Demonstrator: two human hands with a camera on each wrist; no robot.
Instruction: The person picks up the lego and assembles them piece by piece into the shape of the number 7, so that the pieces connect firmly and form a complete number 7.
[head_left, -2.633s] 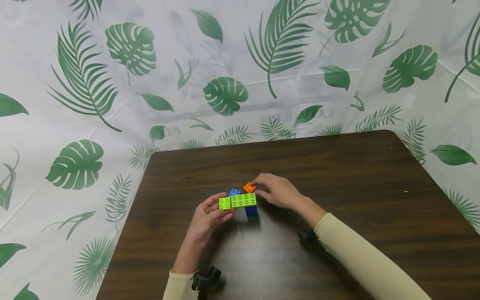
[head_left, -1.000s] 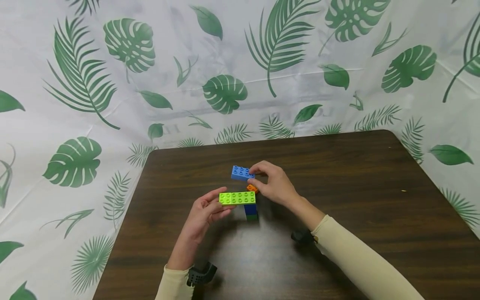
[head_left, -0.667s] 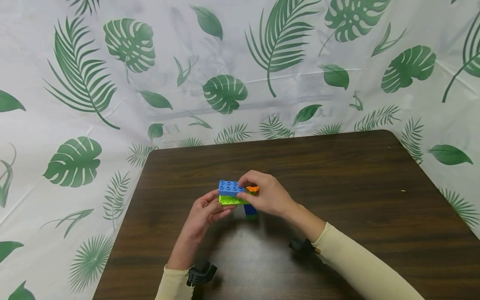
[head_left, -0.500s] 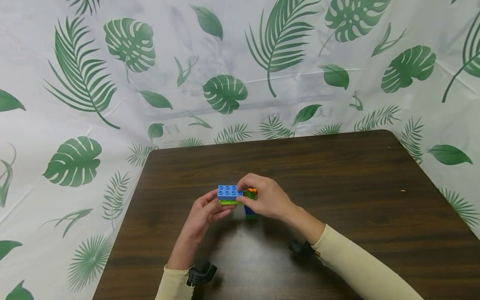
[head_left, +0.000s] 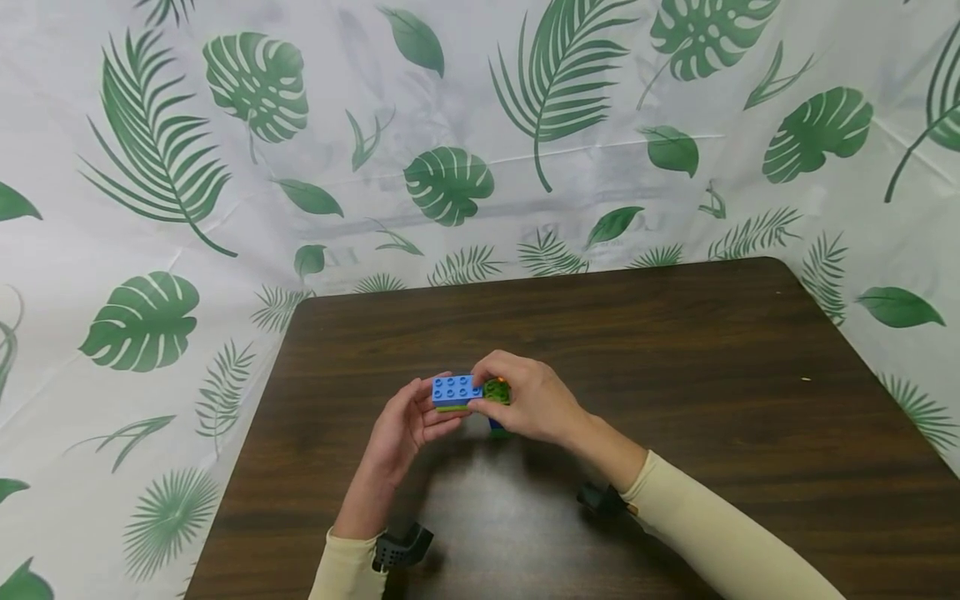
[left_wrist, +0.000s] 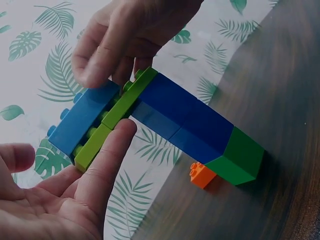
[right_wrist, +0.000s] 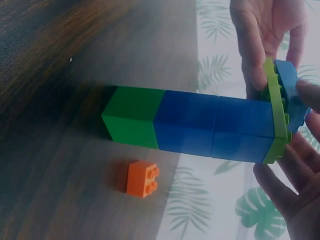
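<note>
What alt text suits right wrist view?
Right hand pinches a light-blue plastic brick against a lime-green plate atop two dark-blue blocks on a green block. Left hand touches the plate; orange studded block stands apart.

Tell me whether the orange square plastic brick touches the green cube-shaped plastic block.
Apart: the right wrist view shows dark wood-grain table between the orange brick and the green block.

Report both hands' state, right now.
Left hand: open, beneath the lime bricks.
Right hand: closed, pinching the light blue brick at one end.
</note>
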